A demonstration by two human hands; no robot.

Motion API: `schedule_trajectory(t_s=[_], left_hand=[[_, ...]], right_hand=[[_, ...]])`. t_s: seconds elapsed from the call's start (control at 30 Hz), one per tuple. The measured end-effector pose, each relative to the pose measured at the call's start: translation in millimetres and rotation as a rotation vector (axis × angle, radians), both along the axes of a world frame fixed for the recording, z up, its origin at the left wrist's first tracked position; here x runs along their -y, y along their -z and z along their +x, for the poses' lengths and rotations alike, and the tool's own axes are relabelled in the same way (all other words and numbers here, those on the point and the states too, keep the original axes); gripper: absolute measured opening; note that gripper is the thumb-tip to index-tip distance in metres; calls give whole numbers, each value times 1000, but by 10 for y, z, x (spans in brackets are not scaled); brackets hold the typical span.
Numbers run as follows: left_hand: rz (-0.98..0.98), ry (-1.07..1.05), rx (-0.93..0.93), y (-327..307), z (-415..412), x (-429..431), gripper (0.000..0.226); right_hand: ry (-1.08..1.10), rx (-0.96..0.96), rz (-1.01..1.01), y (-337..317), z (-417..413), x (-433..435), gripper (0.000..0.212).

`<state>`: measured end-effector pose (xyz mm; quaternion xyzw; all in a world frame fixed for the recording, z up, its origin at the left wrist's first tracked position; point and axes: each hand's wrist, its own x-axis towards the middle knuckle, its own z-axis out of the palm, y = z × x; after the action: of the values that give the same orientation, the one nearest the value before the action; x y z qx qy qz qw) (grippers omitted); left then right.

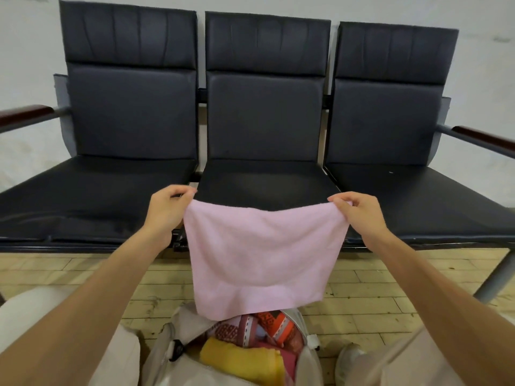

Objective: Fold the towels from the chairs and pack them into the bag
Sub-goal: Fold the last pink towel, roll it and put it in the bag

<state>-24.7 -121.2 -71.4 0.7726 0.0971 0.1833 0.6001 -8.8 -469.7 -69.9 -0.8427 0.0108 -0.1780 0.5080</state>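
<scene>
The pink towel (264, 254) hung across the front edge of the middle seat (264, 185) and covered the far part of the open bag (164, 355), so the patterned cloths (267, 327) inside showed only in part. The bag's near side ran off the bottom edge. The left armrest (25, 112) and the right armrest (485, 139) were cut by the side edges. A trouser leg hid part of the shoe (348, 360).

even, soft indoor light, moderately bright, with no hard shadows or glare. wide-angle distortion bows the edges. focus is slightly soft throughout.
</scene>
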Motion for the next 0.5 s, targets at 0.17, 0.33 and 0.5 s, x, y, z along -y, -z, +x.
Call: schedule_trajectory(t_s=[0.17, 0.33, 0.5], left_hand=[[-122, 129, -97, -304, -49, -11, 23], [423, 124, -31, -734, -142, -116, 28], [773, -61, 154, -1209, -164, -151, 21]], right_hand=[[-89, -166, -155, -246, -83, 11, 38], [0, -83, -487, -804, -125, -34, 36], [136, -3, -648, -1384, -144, -81, 16]])
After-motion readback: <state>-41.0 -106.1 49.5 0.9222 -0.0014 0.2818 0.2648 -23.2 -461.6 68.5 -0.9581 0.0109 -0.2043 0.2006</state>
